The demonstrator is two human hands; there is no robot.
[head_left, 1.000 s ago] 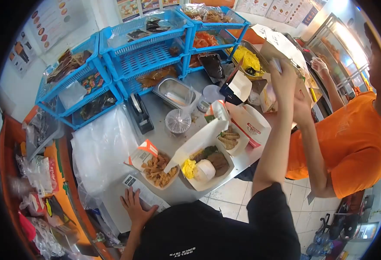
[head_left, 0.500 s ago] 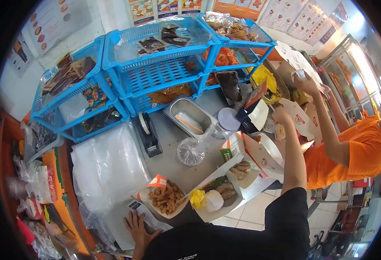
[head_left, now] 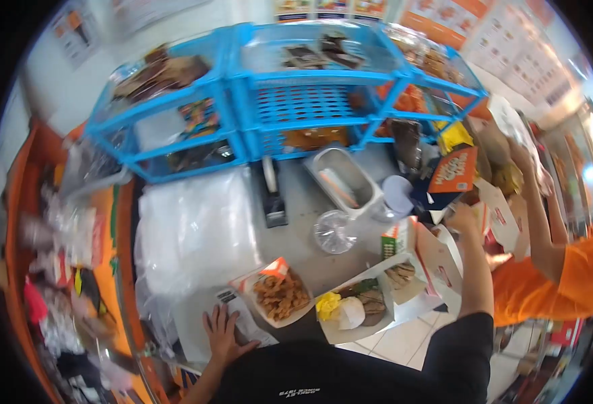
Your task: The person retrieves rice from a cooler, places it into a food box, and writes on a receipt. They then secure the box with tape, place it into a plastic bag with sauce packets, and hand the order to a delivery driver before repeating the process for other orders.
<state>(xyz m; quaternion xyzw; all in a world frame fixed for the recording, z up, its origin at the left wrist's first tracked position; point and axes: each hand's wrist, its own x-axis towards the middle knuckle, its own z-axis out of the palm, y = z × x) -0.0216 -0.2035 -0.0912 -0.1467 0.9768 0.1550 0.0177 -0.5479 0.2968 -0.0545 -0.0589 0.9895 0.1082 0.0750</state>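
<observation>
My left hand (head_left: 224,335) rests with fingers spread at the counter's near edge, touching a printed paper slip (head_left: 253,323). Right of it is an open paper box of fried food pieces (head_left: 282,296). Beside that, a long white box (head_left: 357,330) holds a white rounded portion (head_left: 348,314), a yellow portion (head_left: 327,306), greens and meat slices (head_left: 373,301). My right hand (head_left: 463,219) reaches far right with its fingers curled, among open boxes near the dark box with the orange flap (head_left: 453,170). What it pinches is blurred and hidden.
Blue stacked baskets (head_left: 303,108) with packets line the back. A tape dispenser (head_left: 273,195), metal container (head_left: 344,178), clear plastic-wrapped bowl (head_left: 335,231) and plastic bags (head_left: 195,222) stand on the counter. A co-worker in an orange shirt (head_left: 546,283) reaches in from the right.
The view has turned left, shifting things rightward in the picture. My right hand has moved nearer me beside the boxes. My left hand stays on the slip. The co-worker's hands have lowered.
</observation>
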